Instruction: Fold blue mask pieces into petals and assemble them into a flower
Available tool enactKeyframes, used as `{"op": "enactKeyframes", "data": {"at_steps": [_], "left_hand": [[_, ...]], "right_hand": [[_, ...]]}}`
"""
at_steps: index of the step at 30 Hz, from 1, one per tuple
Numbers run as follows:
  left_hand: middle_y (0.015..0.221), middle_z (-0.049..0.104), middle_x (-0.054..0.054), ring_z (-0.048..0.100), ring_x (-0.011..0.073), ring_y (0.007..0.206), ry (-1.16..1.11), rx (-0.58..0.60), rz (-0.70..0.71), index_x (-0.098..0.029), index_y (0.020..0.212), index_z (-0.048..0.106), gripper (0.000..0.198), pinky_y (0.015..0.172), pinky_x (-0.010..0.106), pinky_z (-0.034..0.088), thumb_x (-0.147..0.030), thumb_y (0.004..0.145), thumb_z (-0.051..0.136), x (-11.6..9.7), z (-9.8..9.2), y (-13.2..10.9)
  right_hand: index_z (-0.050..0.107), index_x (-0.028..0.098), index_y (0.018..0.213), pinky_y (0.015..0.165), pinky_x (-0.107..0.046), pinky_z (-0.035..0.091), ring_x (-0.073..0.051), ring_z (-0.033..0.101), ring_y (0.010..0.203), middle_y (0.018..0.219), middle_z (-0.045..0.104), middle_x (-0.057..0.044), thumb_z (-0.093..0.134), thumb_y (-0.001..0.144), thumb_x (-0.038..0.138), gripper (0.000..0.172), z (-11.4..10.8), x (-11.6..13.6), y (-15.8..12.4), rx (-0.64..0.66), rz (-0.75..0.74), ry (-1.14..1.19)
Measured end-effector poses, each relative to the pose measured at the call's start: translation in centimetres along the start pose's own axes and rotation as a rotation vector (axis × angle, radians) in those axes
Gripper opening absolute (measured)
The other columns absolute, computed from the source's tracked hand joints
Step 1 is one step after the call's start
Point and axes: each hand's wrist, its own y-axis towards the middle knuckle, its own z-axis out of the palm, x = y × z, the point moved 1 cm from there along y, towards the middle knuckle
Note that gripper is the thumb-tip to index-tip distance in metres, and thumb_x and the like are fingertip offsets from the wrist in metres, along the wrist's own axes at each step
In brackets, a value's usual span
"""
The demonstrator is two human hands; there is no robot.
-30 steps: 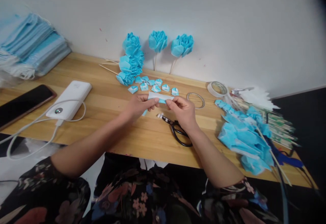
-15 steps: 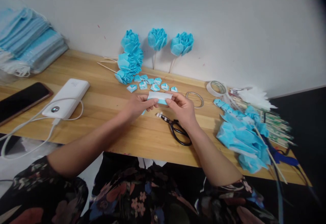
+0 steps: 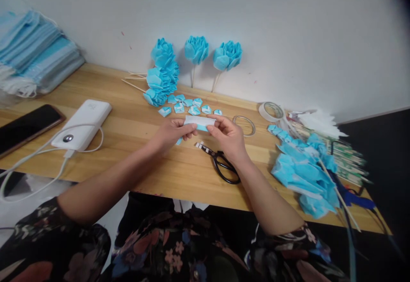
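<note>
Between my two hands a small folded strip of blue and white mask fabric is stretched out above the table. My left hand pinches its left end, thumb on top. The right end is pinched by my right hand. Black-handled scissors lie just below my right hand, with bits of white tape on the blades. Beyond the strip are several folded blue petals with white tape on them. A thin blue scrap lies under my left hand.
Blue fabric flowers on sticks lie and lean at the wall. Left are stacked face masks, a phone and a white power bank with cable. Right are tape rolls, blue fabric pieces and a blue glue gun.
Almost nothing differs. Both hands keep their pinch on the strip, and the whole view has shifted very slightly.
</note>
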Motion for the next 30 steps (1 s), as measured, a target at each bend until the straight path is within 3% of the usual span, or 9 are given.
{"op": "enactKeyframes", "data": {"at_steps": [3, 8, 12, 16, 19, 23, 26, 30], "left_hand": [[0.067, 0.069, 0.004, 0.054, 0.0104, 0.058, -0.146, 0.031, -0.013, -0.015, 0.066, 0.071, 0.029, 0.058, 0.025, 0.043, -0.042, 0.073, 0.081, 0.0, 0.1, 0.0], [0.076, 0.071, 0.006, 0.060, 0.0128, 0.066, -0.424, 0.181, -0.076, -0.015, 0.079, 0.073, 0.033, 0.061, 0.027, 0.046, -0.045, 0.071, 0.085, -0.2, 0.7, -0.3], [0.083, 0.071, 0.006, 0.061, 0.0128, 0.069, -0.449, 0.242, -0.112, -0.015, 0.080, 0.074, 0.032, 0.064, 0.028, 0.047, -0.041, 0.068, 0.088, 0.3, 1.3, -0.5], [0.081, 0.071, 0.005, 0.061, 0.0126, 0.068, -0.474, 0.213, -0.125, -0.016, 0.080, 0.073, 0.025, 0.065, 0.028, 0.046, -0.037, 0.073, 0.084, 0.6, 1.3, -0.5], [0.078, 0.070, 0.005, 0.061, 0.0118, 0.067, -0.504, 0.176, -0.149, -0.015, 0.078, 0.070, 0.018, 0.064, 0.027, 0.045, -0.031, 0.080, 0.078, 0.2, 1.0, -0.5], [0.071, 0.066, 0.003, 0.058, 0.0096, 0.061, -0.509, 0.180, -0.201, -0.014, 0.075, 0.066, 0.016, 0.059, 0.025, 0.041, -0.024, 0.086, 0.071, -0.3, 0.6, -0.5], [0.070, 0.064, 0.001, 0.057, 0.0088, 0.059, -0.506, 0.213, -0.223, -0.014, 0.077, 0.064, 0.014, 0.057, 0.023, 0.039, -0.023, 0.086, 0.070, -0.5, 0.5, -0.7], [0.070, 0.064, 0.001, 0.057, 0.0084, 0.058, -0.472, 0.244, -0.248, -0.013, 0.077, 0.064, 0.018, 0.056, 0.022, 0.039, -0.027, 0.082, 0.074, -0.5, 0.7, -1.0]], "right_hand": [[0.076, 0.026, 0.109, 0.067, -0.029, 0.046, -0.012, 0.049, 0.068, 0.074, 0.050, 0.004, 0.075, 0.078, 0.039, 0.034, 0.0, -0.2, 0.0, 0.009, 0.008, 0.009], [0.073, 0.028, 0.110, 0.070, -0.031, 0.052, -0.015, 0.056, 0.075, 0.082, 0.061, 0.001, 0.074, 0.079, 0.040, 0.034, 0.1, -0.1, -0.1, -0.019, 0.005, 0.049], [0.071, 0.028, 0.112, 0.076, -0.032, 0.055, -0.016, 0.062, 0.081, 0.090, 0.069, -0.001, 0.074, 0.080, 0.039, 0.034, 0.6, 0.2, -0.4, -0.026, 0.008, 0.094], [0.068, 0.029, 0.119, 0.079, -0.034, 0.057, -0.016, 0.064, 0.080, 0.088, 0.068, -0.001, 0.072, 0.084, 0.044, 0.038, 0.4, 0.3, -0.5, 0.020, -0.002, 0.034], [0.062, 0.031, 0.130, 0.084, -0.036, 0.058, -0.019, 0.067, 0.094, 0.102, 0.070, -0.004, 0.063, 0.092, 0.041, 0.040, -0.6, 0.7, -0.3, 0.032, -0.140, -0.081], [0.058, 0.035, 0.134, 0.104, -0.049, 0.051, -0.027, 0.058, 0.128, 0.136, 0.064, -0.005, 0.059, 0.092, 0.022, 0.044, -1.9, 1.8, 0.0, 0.103, -0.525, -0.413], [0.060, 0.036, 0.126, 0.111, -0.055, 0.045, -0.028, 0.054, 0.134, 0.141, 0.061, -0.003, 0.057, 0.090, 0.012, 0.043, -2.0, 2.0, 0.0, 0.130, -0.703, -0.580], [0.063, 0.034, 0.115, 0.110, -0.055, 0.045, -0.028, 0.053, 0.135, 0.140, 0.061, -0.003, 0.057, 0.089, 0.007, 0.038, -1.6, 1.7, 0.1, 0.158, -0.779, -0.613]]}}
